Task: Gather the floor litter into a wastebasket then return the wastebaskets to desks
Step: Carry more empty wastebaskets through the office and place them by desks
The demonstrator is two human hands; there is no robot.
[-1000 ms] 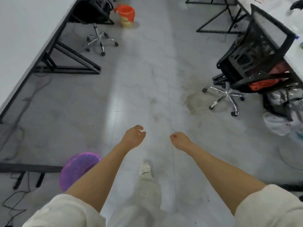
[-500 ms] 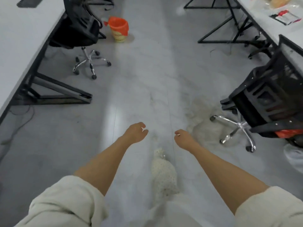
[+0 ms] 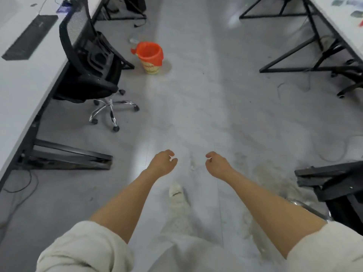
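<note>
Both hands fwd, empty, fingers loosely curled, forearms bare

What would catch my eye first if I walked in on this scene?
Probably the wastebasket with its bright orange liner, standing on the grey floor up ahead beside a black office chair at the left desk. Next, the person's own left hand and right hand, held out low in front, loosely curled and empty.
</note>
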